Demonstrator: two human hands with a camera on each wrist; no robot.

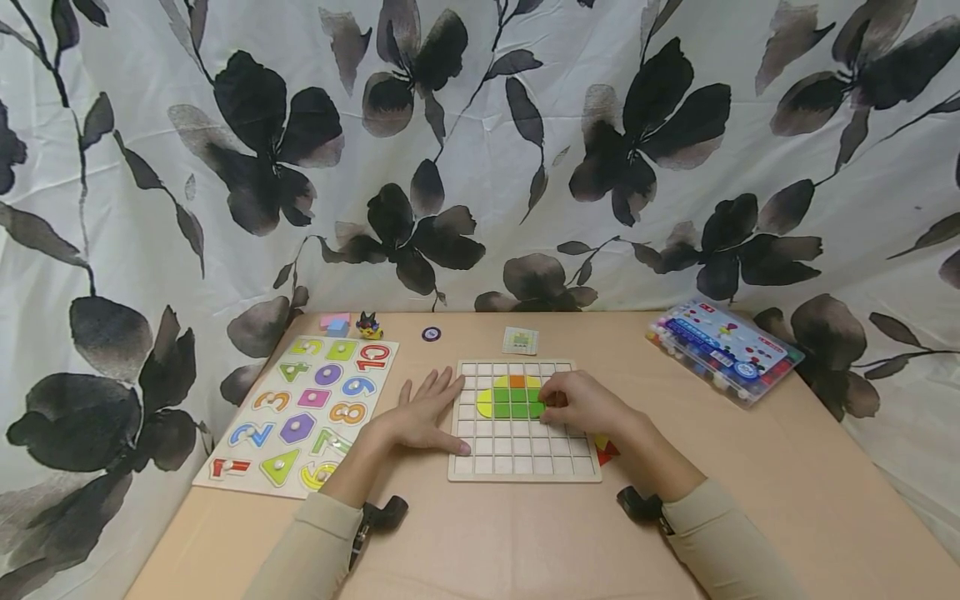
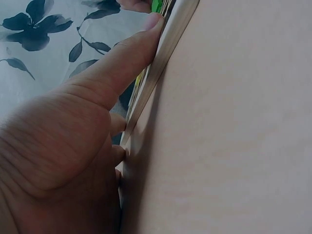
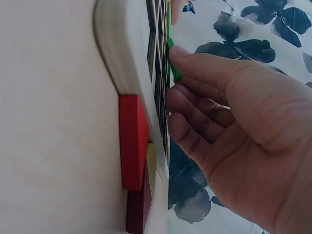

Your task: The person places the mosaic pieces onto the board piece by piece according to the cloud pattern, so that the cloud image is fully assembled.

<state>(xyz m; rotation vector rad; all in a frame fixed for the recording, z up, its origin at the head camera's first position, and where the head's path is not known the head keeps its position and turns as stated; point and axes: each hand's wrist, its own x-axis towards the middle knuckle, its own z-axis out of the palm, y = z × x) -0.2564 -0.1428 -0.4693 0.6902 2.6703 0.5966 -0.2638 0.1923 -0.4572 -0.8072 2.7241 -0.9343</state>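
A white grid board (image 1: 525, 478) with a wooden frame lies on the table between both hands. Green tiles (image 1: 512, 404) fill several of its upper cells, with yellow pieces (image 1: 484, 404) at their left and an orange tile (image 1: 517, 381) above. My right hand (image 1: 588, 404) pinches a green piece (image 3: 174, 69) between thumb and finger at the right end of the green rows. At the board's left edge rests my left hand (image 1: 412, 423), fingers spread and thumb on the frame. A red block (image 3: 130, 141) and a yellow one (image 3: 151, 163) lie by the board's right side, partly under the right forearm.
A number and shape puzzle board (image 1: 288, 392) lies to the left. Behind stand a small figurine (image 1: 369, 326), coloured blocks (image 1: 337, 327), a dark round disc (image 1: 431, 334) and a patterned card (image 1: 521, 341). A clear case of markers (image 1: 723, 350) sits at the back right.
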